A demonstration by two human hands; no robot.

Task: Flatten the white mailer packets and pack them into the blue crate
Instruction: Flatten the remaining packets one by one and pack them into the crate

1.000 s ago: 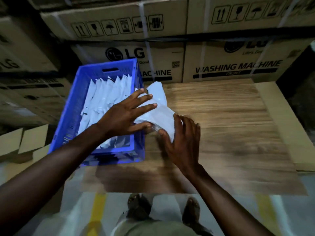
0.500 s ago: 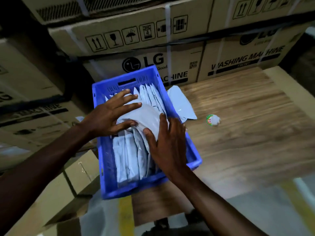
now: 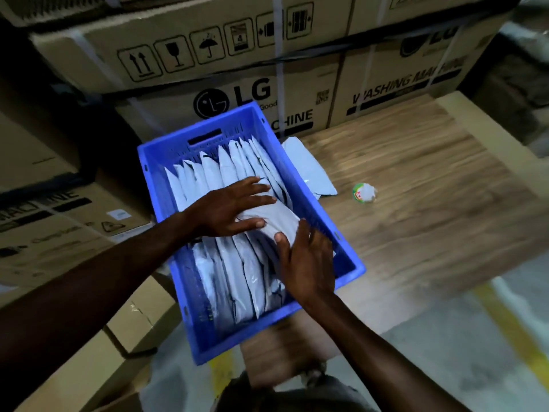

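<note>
Both spread grips, left hand point(image 3: 230, 208) and right hand point(image 3: 307, 257), press a mailer point(image 3: 274, 218) lying crosswise over upright packets point(image 3: 219, 173) in the blue crate point(image 3: 341, 242); its long axis must turn near-far.

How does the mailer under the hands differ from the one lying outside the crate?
The pressed mailer lies inside the blue crate, atop the upright row; the loose mailer lies on the wooden board. The left hand and right hand press the first; nothing touches the second. Both are white.
</note>
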